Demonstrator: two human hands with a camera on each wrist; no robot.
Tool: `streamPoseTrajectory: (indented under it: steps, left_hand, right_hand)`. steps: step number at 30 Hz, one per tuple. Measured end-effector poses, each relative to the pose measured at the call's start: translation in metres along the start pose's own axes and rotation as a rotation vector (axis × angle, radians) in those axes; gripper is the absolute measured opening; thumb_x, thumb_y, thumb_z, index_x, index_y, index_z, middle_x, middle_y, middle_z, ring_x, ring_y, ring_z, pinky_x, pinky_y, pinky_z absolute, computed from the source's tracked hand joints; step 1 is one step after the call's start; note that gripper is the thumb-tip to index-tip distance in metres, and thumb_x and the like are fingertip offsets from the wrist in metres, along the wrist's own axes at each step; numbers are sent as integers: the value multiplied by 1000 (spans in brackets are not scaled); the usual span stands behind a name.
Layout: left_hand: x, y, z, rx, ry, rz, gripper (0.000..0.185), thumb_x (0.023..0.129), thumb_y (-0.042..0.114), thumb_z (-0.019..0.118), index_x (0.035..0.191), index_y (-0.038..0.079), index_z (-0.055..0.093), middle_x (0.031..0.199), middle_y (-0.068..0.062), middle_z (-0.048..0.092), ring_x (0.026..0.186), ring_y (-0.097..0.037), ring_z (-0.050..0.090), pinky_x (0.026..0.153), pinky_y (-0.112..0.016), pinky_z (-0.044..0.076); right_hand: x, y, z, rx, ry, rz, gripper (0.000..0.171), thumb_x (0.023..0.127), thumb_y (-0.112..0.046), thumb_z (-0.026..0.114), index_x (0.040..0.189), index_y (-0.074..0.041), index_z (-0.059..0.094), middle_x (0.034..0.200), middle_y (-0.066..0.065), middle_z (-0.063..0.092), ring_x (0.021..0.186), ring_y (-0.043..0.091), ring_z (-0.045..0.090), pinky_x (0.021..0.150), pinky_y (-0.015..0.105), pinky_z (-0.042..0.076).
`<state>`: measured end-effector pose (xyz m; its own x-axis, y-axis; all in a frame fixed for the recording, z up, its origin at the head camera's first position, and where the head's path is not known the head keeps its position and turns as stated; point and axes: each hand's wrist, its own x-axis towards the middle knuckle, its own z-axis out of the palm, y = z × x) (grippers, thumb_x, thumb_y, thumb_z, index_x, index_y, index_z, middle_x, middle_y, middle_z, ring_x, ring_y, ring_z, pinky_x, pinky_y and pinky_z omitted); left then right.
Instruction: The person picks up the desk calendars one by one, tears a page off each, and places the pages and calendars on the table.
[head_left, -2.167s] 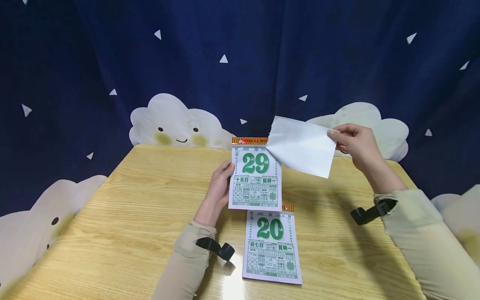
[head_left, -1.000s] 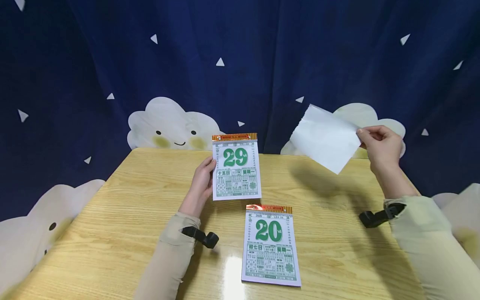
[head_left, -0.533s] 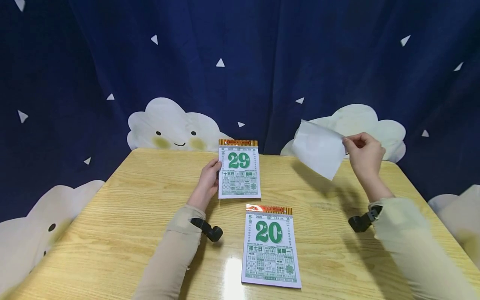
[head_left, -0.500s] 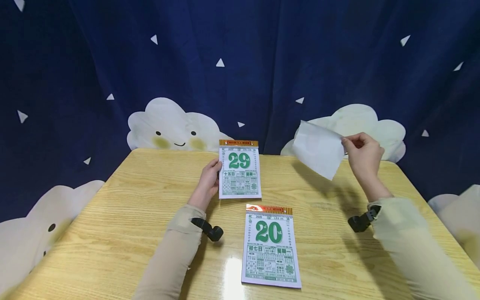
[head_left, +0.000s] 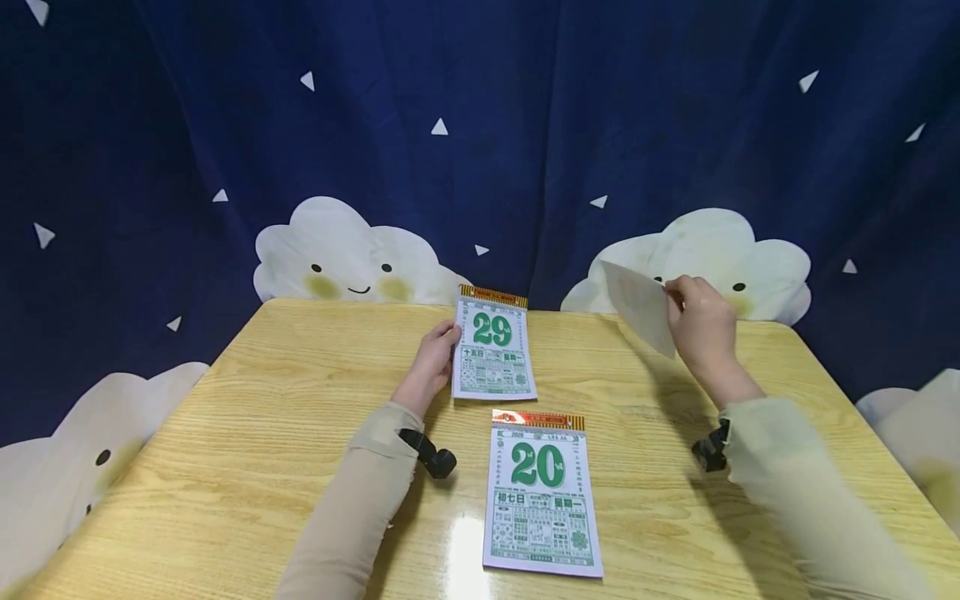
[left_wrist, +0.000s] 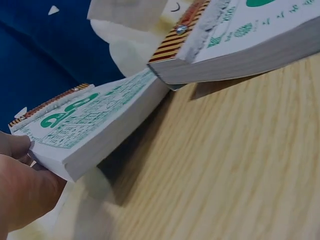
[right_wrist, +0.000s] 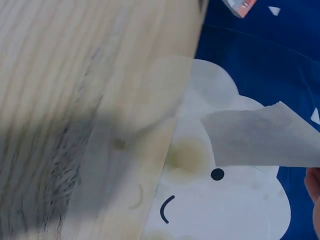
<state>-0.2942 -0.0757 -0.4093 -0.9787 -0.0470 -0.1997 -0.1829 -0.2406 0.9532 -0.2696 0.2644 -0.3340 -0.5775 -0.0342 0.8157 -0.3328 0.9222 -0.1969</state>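
Note:
My left hand (head_left: pixel 433 354) grips the left edge of a thick tear-off calendar (head_left: pixel 492 354) whose top page reads 29 in green. In the left wrist view the thumb lies on the page and the fingers are under the calendar block (left_wrist: pixel 95 135), which is tilted above the table. My right hand (head_left: pixel 702 325) pinches a torn-off sheet (head_left: pixel 640 307) by its edge, holding it up over the back right of the table. A second calendar (head_left: pixel 542 496), showing 20, lies flat near the front, below the first one.
The light wooden table (head_left: pixel 247 467) ends at a dark blue curtain (head_left: pixel 480 100) printed with white clouds and small triangles. Each wrist carries a black camera, the left camera (head_left: pixel 431 454) and the right camera (head_left: pixel 712 446).
The sheet has come away from the 29 calendar and been carried right, then drawn back a little left and turned edge-on. The 29 calendar went left, then slightly right, and now tilts.

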Motion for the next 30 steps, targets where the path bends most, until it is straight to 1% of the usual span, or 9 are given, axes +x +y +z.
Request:
streamPoseTrajectory:
  steps: [5,8,13,18,21,24,27,29,30]
  left_hand:
    - [0,-5,5,28,-11,-4,35,96,14,43,128,5,49,108,-13,58,77,-8,56,66,-19,47]
    - [0,-7,7,57,-10,-7,34,95,15,43,128,6,49,109,-14,58,78,-9,56,66,-20,47]
    - [0,-7,8,116,-18,-12,35,96,16,43,130,8,48,113,-14,58,85,-13,57,74,-21,48]
    - [1,-5,10,167,-24,-11,36,96,20,42,131,10,47,106,-12,59,79,-11,57,68,-21,48]
    - [2,-5,11,224,-17,0,37,96,22,42,131,11,47,103,-11,59,79,-12,56,71,-22,46]
    - [2,-5,12,278,-4,4,37,96,23,42,131,12,48,103,-11,59,82,-13,54,74,-22,43]
    - [2,-5,12,315,12,-16,37,96,24,43,131,13,49,104,-10,60,80,-14,55,68,-22,43]
    - [2,-5,11,327,20,-35,37,96,24,44,131,13,49,104,-10,60,78,-13,56,64,-22,44]
    - [2,-4,11,329,23,-47,37,96,24,44,131,12,49,104,-11,60,77,-13,56,62,-22,44]
  right_hand:
    - [-9,-3,9,-74,42,-277,5,76,6,59,78,1,57,69,16,57,58,35,54,45,45,43]
    - [-14,-6,15,-109,61,-440,5,76,8,53,75,4,54,65,16,53,52,35,51,42,44,43]
    - [-23,-11,22,-122,-13,-586,8,79,8,47,75,6,54,66,18,54,53,34,51,45,42,45]
    - [-37,-17,31,-137,-123,-616,14,75,16,45,78,7,55,66,18,55,54,31,53,47,39,47]
    - [-45,-21,36,-152,-193,-596,12,73,14,50,81,6,56,69,17,57,55,30,55,47,39,49]
    - [-52,-28,38,-146,-309,-545,11,70,6,58,81,4,55,83,17,64,62,31,59,50,41,50]
    - [-56,-35,40,-114,-425,-466,11,71,0,62,74,-2,52,102,16,65,75,32,63,53,43,50]
    - [-58,-39,42,-93,-470,-417,13,74,-2,61,69,-5,49,101,14,66,76,31,63,51,43,49]
    - [-59,-40,44,-87,-484,-398,15,75,-4,61,67,-7,47,93,13,66,73,29,62,49,42,48]
